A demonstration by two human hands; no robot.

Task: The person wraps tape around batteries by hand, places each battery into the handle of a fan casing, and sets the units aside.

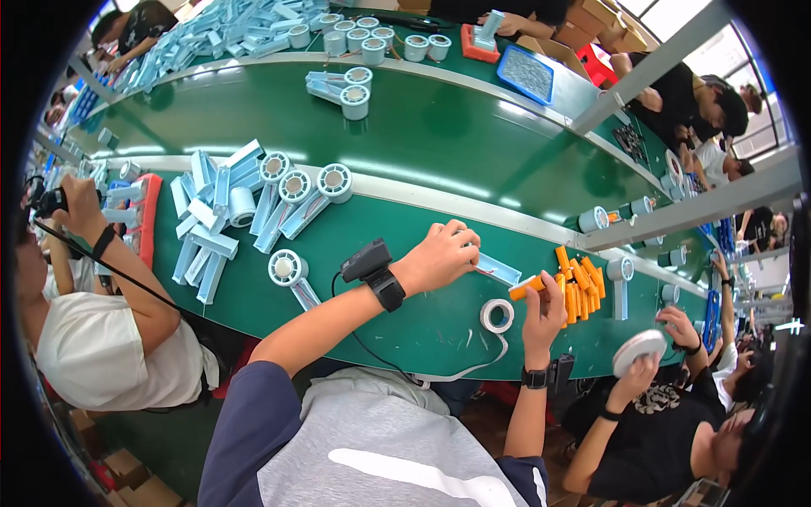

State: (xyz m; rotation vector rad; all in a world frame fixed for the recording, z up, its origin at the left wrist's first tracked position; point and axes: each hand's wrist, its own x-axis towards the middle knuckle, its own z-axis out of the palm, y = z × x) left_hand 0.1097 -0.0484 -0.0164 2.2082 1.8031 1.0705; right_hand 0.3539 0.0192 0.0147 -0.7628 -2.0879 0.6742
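My left hand is closed over one end of a light-blue handle shell, whose open trough sticks out to the right. What lies under the fingers is hidden. Between the thumb and fingers of my right hand is an orange cylindrical battery, held close to the shell's free end. More orange batteries lie piled just right of that hand. A roll of white tape rests below, its loose strip trailing toward the table's near edge. Left of my forearm lies a round fan head with its handle.
Light-blue shells and fan heads crowd the table's left side. A red bin stands beyond them. Another fan piece lies right of the batteries. Co-workers sit close on both sides. A green conveyor runs behind a pale rail.
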